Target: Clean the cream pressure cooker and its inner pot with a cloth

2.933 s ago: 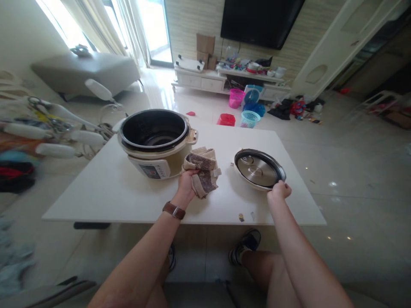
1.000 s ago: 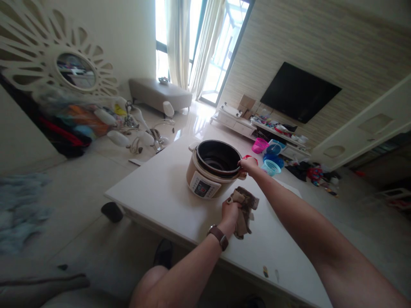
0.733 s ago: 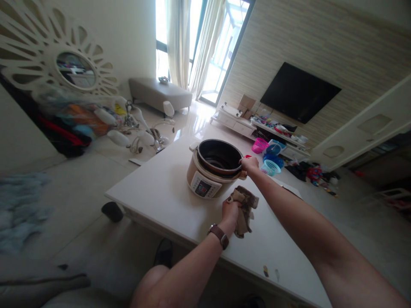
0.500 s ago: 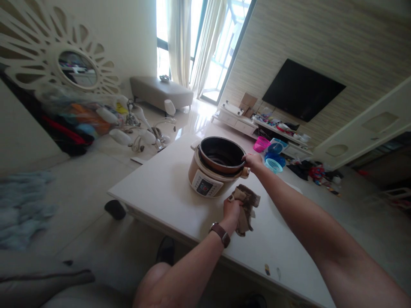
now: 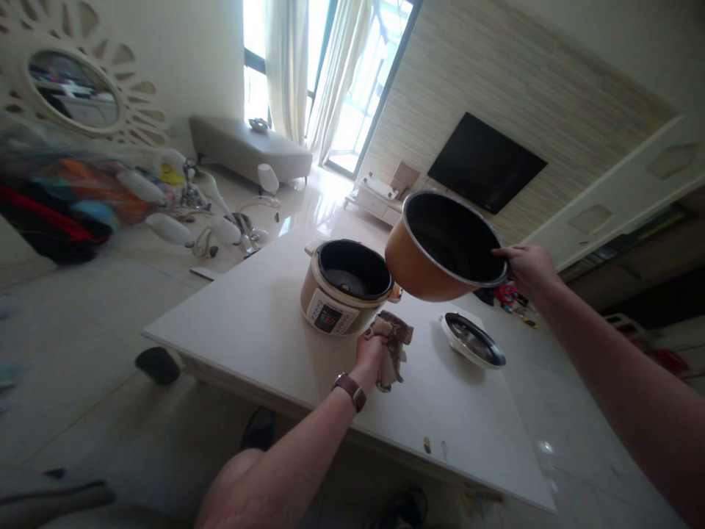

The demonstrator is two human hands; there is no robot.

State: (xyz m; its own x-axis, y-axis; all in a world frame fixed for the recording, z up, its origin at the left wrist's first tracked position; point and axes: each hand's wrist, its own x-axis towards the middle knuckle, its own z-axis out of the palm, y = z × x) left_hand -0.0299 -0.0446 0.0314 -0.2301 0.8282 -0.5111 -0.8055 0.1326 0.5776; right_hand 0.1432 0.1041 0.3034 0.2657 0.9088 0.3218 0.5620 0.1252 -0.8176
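Note:
In the head view my right hand (image 5: 529, 268) grips the rim of a copper-coloured inner pot (image 5: 421, 261), its inside dark. The pot hangs tilted in the air, right of the electric pressure cooker (image 5: 335, 294). That cooker stands on the white table, its dark cavity bare and its control panel facing me. My left hand (image 5: 370, 353) is closed on a crumpled brown cloth (image 5: 392, 353) just in front of the cooker. The cooker lid (image 5: 472, 340) lies on the table to the right, its dark underside showing.
The white table (image 5: 247, 330) has two small objects near its front edge, one a yellow-and-black piece (image 5: 427, 444). A chandelier (image 5: 220, 220) with white shades lies on the floor at left. A TV (image 5: 487, 162) hangs on the far wall above a low cabinet (image 5: 374, 202).
My right hand has lifted the inner pot out of the cooker and carried it right. The lid has come into view. My left hand still holds the cloth near the cooker.

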